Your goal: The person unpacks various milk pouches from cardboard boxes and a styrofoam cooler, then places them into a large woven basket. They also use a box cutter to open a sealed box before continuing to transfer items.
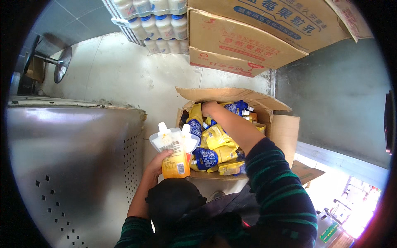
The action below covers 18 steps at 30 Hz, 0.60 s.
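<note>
My left hand (162, 158) grips two spouted drink pouches, a clear-and-orange pouch (173, 164) in front and a white-topped pouch (189, 141) partly behind it. Both have white screw caps pointing up. To their right sits an open cardboard box (232, 91) full of yellow-and-blue spouted pouches (217, 136). My right forearm reaches across this box, and my right hand (210, 107) is down among the pouches at its far left corner. Its fingers are hidden, so what they touch cannot be seen. A yellow pouch (194, 121) stands just left of that hand.
A stainless steel cabinet (77, 161) with punched holes stands at left. Stacked cardboard cartons (235, 40) and shrink-wrapped white bottles (161, 28) are beyond the box. A grey panel (332, 83) rises at right. A round metal stool base (63, 64) lies far left on the tiled floor.
</note>
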{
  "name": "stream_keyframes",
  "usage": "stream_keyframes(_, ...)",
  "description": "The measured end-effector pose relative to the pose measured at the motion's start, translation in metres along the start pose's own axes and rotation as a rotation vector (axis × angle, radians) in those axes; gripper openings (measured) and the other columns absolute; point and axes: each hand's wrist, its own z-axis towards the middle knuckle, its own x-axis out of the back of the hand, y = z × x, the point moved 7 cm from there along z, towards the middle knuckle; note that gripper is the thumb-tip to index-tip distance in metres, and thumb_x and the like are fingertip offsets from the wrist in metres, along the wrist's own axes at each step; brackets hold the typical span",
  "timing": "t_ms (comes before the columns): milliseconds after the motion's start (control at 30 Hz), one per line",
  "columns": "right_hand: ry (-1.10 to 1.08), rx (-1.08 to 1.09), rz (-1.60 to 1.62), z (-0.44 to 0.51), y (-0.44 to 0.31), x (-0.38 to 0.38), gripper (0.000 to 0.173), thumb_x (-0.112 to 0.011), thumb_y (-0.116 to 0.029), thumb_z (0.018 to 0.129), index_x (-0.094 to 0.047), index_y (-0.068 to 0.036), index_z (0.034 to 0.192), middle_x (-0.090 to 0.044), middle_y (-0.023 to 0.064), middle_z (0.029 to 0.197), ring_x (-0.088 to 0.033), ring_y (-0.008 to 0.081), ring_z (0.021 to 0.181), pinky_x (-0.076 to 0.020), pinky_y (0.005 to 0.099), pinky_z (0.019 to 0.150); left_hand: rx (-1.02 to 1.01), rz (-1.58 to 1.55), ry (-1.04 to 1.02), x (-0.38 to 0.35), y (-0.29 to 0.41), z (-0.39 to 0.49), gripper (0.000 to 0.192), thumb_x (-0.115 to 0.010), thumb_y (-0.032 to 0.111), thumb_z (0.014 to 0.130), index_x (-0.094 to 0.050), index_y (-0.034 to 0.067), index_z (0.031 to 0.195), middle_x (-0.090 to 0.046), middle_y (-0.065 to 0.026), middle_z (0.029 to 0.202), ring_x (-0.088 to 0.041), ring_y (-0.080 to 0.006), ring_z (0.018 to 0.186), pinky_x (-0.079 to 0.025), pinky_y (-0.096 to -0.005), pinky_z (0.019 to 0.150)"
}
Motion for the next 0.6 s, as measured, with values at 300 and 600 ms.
stream_keyframes(300,0.023,-0.127,0.054,-0.004,0.003,-0.002,0.034,-0.062,-0.021,0.076,-0.066,-0.012,0.109,-0.059,0.0086,0.120,-0.056,0.0252,0.111,-0.0470,0.0394,0.087,0.001,0.006,-0.059,-0.005,-0.004,0.010,0.051,-0.052,0.022,0.086,-0.039,-0.002,0.129,-0.055,-0.0178,0.119,-0.056,-0.0289,0.109,-0.046,-0.0410,0.093)
stream_keyframes(600,0.311,-0.171,0.440,-0.069,0.012,0.012,0.038,-0.053,-0.016,0.080,-0.054,-0.010,0.118,-0.063,0.0180,0.105,-0.059,0.0338,0.100,-0.0486,0.0428,0.081,-0.067,-0.119,0.136,0.019,-0.012,0.018,0.049,-0.052,0.023,0.086,-0.041,-0.001,0.127,-0.056,-0.0168,0.116,-0.059,-0.0278,0.102,-0.049,-0.0391,0.089)
